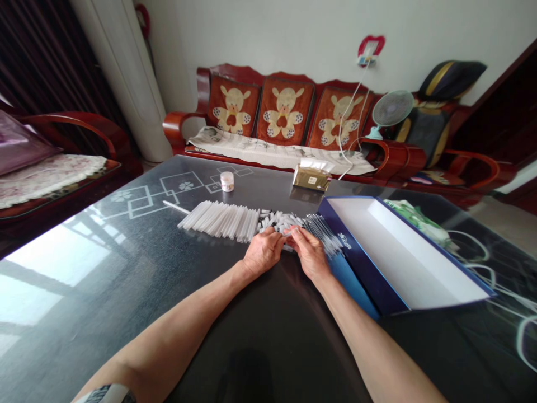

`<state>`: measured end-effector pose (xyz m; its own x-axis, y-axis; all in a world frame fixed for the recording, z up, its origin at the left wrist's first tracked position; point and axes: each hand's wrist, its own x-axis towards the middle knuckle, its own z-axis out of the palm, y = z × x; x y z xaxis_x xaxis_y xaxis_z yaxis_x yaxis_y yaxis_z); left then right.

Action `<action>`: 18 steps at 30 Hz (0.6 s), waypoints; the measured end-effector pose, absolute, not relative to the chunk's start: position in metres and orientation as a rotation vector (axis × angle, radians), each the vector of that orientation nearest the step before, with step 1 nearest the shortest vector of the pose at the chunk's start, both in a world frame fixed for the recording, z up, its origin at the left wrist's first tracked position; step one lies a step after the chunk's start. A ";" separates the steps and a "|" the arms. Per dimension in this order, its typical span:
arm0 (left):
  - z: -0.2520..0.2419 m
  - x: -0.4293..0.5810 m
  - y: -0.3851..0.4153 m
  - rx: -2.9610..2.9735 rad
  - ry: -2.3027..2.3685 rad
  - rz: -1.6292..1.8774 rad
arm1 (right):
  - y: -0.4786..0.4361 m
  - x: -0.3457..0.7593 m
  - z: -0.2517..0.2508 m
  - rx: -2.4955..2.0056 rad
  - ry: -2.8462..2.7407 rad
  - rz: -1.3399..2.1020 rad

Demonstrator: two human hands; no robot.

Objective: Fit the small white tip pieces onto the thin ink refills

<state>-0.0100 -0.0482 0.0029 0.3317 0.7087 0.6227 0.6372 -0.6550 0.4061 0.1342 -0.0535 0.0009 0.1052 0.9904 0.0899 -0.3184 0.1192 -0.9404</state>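
Head view: the left hand (263,253) and right hand (309,255) meet at the near side of a heap of small white-and-black plastic pieces (279,222). Their fingers (280,237) are bent, with the tips lowered onto the heap and almost meeting; whether they are closed on a piece cannot be told. Some pieces are hidden beneath them.

Just left of the fingers lies a tight row of white plastic tubes (218,221), with one loose white stick (176,207) beyond its left end. Just right of the fingers fans a bundle of thin clear rods (322,232), its end reaching the blue box (356,240), whose white interior stands open further right.

Handling note: keep the fingertips low and move slowly, since loose pieces this small are likely to shift and could spill into the neighbouring rows.

Clearance: the right hand is most confined, with the rods and box wall close by. The left hand has wider room across the glass-topped table (84,313). Further ahead, past the fingers, stand a small white jar (227,181) and a tissue packet (311,177), both well apart from the hands.
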 end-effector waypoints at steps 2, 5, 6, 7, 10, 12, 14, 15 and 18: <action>0.002 -0.010 -0.050 2.490 1.307 1.235 | -0.055 0.132 0.004 -0.937 -0.936 1.206; 0.001 -0.010 -0.052 2.516 1.354 1.197 | -0.057 0.130 0.006 -0.953 -0.925 1.207; 0.000 -0.010 -0.052 2.529 1.370 1.185 | -0.057 0.130 0.006 -0.957 -0.920 1.209; 0.000 -0.011 -0.052 2.544 1.386 1.172 | -0.057 0.130 0.006 -0.962 -0.915 1.211; 0.000 -0.011 -0.053 2.594 1.407 1.130 | -0.057 0.129 0.006 -0.970 -0.893 1.218; 0.000 -0.012 -0.053 2.626 1.396 1.095 | -0.058 0.128 0.006 -0.968 -0.877 1.231; 0.000 -0.012 -0.052 2.643 1.384 1.061 | -0.059 0.127 0.007 -0.969 -0.862 1.242; 0.000 -0.012 -0.052 2.645 1.384 1.044 | -0.060 0.127 0.007 -0.973 -0.855 1.244; -0.002 -0.012 -0.051 2.639 1.389 0.994 | -0.061 0.126 0.009 -0.994 -0.841 1.248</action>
<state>-0.0121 -0.0515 -0.0017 0.4096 0.7412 0.5318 0.7424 -0.6096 0.2778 0.1259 -0.0615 0.0086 0.1430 0.9896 -0.0153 -0.3568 0.0371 -0.9334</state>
